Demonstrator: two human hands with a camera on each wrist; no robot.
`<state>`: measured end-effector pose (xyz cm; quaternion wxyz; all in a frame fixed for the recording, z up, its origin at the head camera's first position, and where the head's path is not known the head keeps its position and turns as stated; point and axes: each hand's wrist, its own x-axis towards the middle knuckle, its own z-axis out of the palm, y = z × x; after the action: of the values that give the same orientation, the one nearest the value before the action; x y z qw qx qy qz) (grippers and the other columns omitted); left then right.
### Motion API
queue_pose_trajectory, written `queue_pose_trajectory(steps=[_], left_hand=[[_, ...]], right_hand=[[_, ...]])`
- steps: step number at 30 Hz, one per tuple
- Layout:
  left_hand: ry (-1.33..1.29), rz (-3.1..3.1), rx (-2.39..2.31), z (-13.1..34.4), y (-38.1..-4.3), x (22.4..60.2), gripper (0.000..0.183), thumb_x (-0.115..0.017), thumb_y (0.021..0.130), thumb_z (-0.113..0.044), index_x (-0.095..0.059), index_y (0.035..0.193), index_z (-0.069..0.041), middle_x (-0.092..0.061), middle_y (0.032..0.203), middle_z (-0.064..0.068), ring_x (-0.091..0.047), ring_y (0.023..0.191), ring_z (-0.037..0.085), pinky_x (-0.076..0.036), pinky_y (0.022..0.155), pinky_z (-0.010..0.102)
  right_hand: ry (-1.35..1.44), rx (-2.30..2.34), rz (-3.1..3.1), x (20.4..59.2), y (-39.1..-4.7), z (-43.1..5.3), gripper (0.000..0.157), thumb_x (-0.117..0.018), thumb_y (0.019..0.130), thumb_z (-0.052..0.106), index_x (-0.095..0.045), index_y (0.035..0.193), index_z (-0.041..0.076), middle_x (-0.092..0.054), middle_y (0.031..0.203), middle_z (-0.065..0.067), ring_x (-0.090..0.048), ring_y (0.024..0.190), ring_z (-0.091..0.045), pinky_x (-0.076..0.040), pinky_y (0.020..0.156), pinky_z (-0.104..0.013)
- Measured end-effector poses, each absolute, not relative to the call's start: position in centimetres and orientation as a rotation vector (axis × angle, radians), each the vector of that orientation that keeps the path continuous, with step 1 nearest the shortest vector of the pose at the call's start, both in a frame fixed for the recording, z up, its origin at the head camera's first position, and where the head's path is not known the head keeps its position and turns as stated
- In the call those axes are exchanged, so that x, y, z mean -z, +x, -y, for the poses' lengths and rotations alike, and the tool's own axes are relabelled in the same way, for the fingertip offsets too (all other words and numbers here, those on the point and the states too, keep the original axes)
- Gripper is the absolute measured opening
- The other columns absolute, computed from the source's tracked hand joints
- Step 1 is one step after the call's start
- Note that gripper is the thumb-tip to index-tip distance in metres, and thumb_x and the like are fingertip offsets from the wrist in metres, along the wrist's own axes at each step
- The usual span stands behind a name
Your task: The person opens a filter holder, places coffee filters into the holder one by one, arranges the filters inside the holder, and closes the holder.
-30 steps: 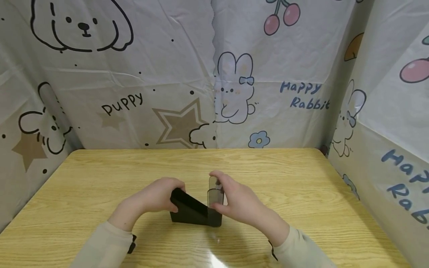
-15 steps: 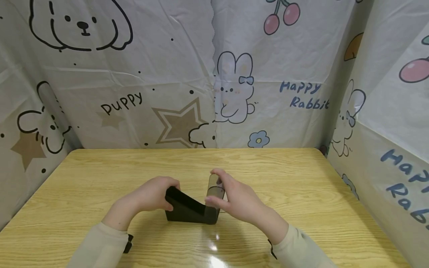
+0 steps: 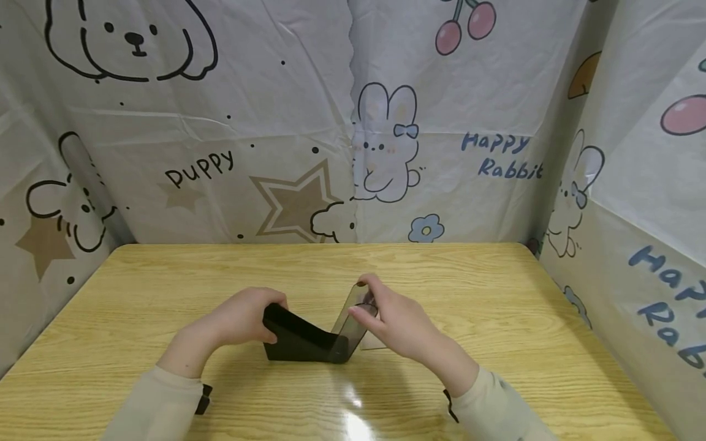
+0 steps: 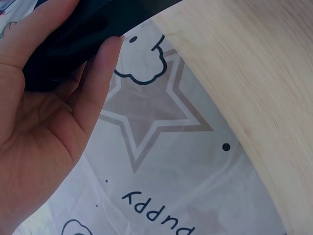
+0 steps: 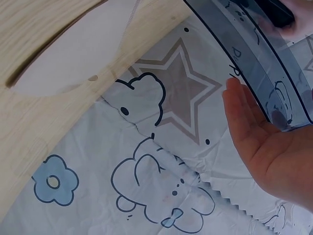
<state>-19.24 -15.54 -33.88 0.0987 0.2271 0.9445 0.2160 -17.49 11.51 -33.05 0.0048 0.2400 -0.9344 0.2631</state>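
With the black case [image 3: 298,344] pinched in the left grip [image 3: 245,316] and its smoky cover [image 3: 353,331] in the right grip [image 3: 401,321], the cover should be swung slowly, never forced.

The left forearm [image 3: 157,401] slants forward and inward, its wrist [image 3: 193,352] bent toward the right; the left hand [image 3: 241,315] grips, thumb [image 3: 268,336] on the near side, fingers [image 3: 276,295] on the far side. The right forearm [image 3: 499,404] slants forward and leftward, nearly in line with the right hand [image 3: 401,321], whose thumb and forefinger [image 3: 372,282] pinch
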Motion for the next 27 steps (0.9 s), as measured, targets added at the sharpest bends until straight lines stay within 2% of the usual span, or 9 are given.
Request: queue_pose_trajectory(steps=[5, 10, 23, 27], left_hand=[[0.663, -2.814, -0.623, 16.2, -19.5, 34.0, 0.032, -0.083, 0.066, -0.011, -0.061, 0.088, -0.016, -0.063, 0.094, -0.002, -0.057, 0.086, 0.016, -0.049, 0.074, 0.036], [0.65, -2.818, -0.632, 16.8, -19.8, 34.1, 0.032, -0.083, 0.066, -0.011, -0.061, 0.088, -0.015, -0.063, 0.093, -0.001, -0.055, 0.082, 0.016, -0.047, 0.071, 0.035], [0.638, -2.831, -0.632, 17.5, -19.9, 33.8, 0.032, -0.083, 0.066, -0.012, -0.061, 0.09, -0.014, -0.064, 0.099, 0.002, -0.058, 0.087, 0.019, -0.049, 0.074, 0.038], [0.636, -2.832, -0.634, 17.6, -20.0, 33.8, 0.031, -0.083, 0.066, -0.011, -0.061, 0.088, -0.014, -0.064, 0.094, 0.001, -0.056, 0.083, 0.017, -0.048, 0.072, 0.037]], right_hand=[[0.713, -0.866, 2.947, 33.3, -17.9, -11.7, 0.045, -0.05, 0.095, 0.039, -0.04, 0.131, 0.013, -0.063, 0.098, 0.003, -0.062, 0.083, -0.011, -0.05, 0.07, -0.031], [0.66, -0.891, 2.968, 33.6, -18.3, -12.0, 0.044, -0.05, 0.096, 0.038, -0.041, 0.131, 0.013, -0.065, 0.1, 0.0, -0.064, 0.088, -0.014, -0.05, 0.074, -0.034], [0.612, -0.915, 2.972, 34.3, -19.0, -12.3, 0.041, -0.05, 0.096, 0.035, -0.041, 0.129, 0.011, -0.065, 0.097, -0.001, -0.063, 0.087, -0.013, -0.049, 0.072, -0.033], [0.599, -0.916, 2.978, 34.6, -19.1, -12.5, 0.041, -0.049, 0.097, 0.035, -0.04, 0.129, 0.011, -0.065, 0.097, -0.002, -0.063, 0.087, -0.014, -0.049, 0.072, -0.033]])
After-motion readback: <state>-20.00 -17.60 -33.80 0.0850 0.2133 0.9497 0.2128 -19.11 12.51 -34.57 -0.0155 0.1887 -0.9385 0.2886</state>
